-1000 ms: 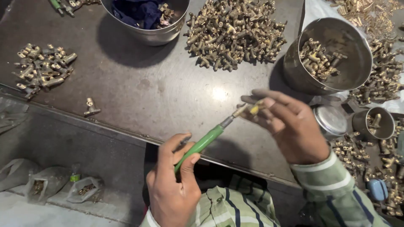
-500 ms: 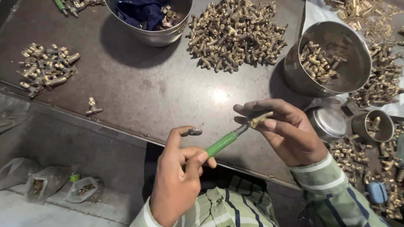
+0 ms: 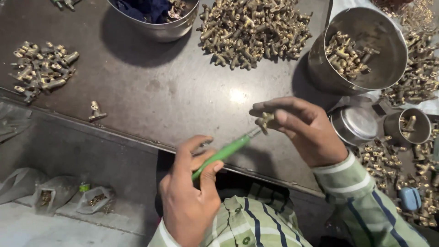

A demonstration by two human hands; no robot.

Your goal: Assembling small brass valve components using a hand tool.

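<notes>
We wear a long-sleeved shirt (image 3: 256, 224) of pale green cloth, crossed by white stripes and thin dark blue lines in a check. Small round buttons run down its front placket at the bottom centre of the frame. Its right sleeve (image 3: 366, 201) ends in a striped cuff. Both hands are bare, without rings or gloves.

Head camera looks steeply down (close) at table (image 3: 151, 96).
</notes>
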